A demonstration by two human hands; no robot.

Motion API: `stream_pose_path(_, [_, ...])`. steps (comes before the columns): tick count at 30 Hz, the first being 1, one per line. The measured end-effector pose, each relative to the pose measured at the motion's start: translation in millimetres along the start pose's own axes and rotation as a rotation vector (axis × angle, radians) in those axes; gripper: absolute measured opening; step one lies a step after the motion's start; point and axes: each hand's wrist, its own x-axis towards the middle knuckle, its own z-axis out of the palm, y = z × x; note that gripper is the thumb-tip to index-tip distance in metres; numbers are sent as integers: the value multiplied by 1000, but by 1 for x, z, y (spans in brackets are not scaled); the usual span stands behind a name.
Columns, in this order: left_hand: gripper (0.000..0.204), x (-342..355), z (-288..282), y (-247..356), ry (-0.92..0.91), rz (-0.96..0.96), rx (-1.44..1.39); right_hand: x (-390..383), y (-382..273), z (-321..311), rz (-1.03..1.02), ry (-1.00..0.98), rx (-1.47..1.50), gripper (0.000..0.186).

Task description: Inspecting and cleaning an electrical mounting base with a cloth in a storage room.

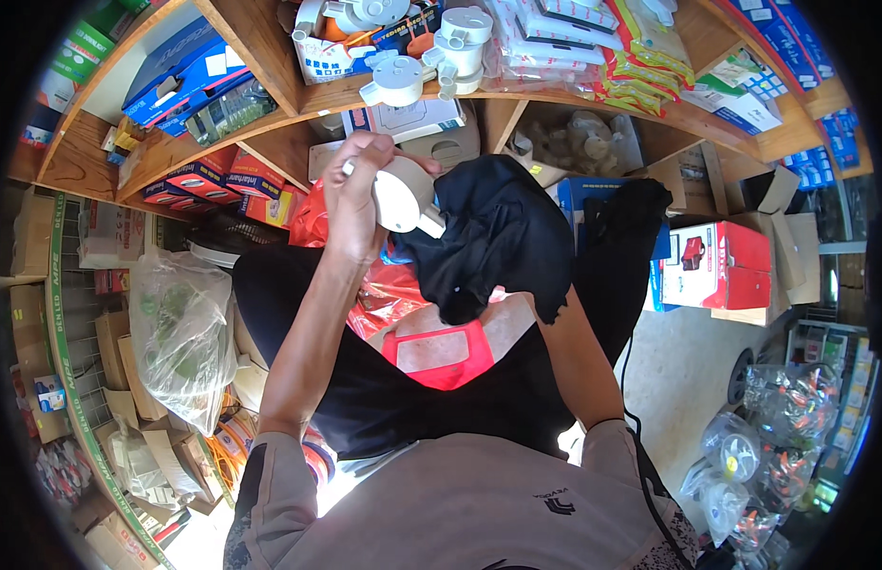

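Note:
My left hand (360,204), raised at center, is closed around a round white plastic junction box (396,198) with a short spout pointing down-right. A bunched black cloth (493,237) lies over my right hand, against the right side of the white box; that hand's fingers are hidden under it, so their grip cannot be made out. Beneath both hands are red plastic bags (374,290) and a red-framed flat item (441,366) between my legs. More white round fittings (395,81) sit on the shelf just above.
Wooden shelves (270,57) with boxes and packets curve across the front. A red box (721,266) and open cartons stand at right, above bagged items (783,399) on the floor (673,370). A translucent bag (180,332) and cardboard cartons are at left.

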Motion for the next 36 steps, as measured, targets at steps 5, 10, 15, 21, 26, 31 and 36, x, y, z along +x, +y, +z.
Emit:
stream_pose_path(5, [17, -2, -2, 12, -21, 131, 96, 36, -41, -29, 193, -311, 121, 38])
stream_pose_path(10, [21, -6, -8, 8, -308, 366, 361, 19, -34, -14, 326, -64, 398, 32])
stream_pose_path(15, [34, 11, 1, 4, 96, 293, 488, 37, -32, -3, 396, -221, -19, 28])
stream_pose_path(21, [53, 13, -9, 7, -57, -238, 121, 9, -2, 2, -229, 223, -190, 40])
stream_pose_path(26, [63, 7, -11, 16, -400, 69, 66, 13, -9, -10, 291, 19, 305, 40])
stream_pose_path(31, [84, 13, -13, 17, -446, 21, -129, 26, -24, 3, 408, 109, 213, 30])
stream_pose_path(36, [58, 18, -10, 15, -183, -248, -106, 22, -33, -8, 229, 117, 126, 23])
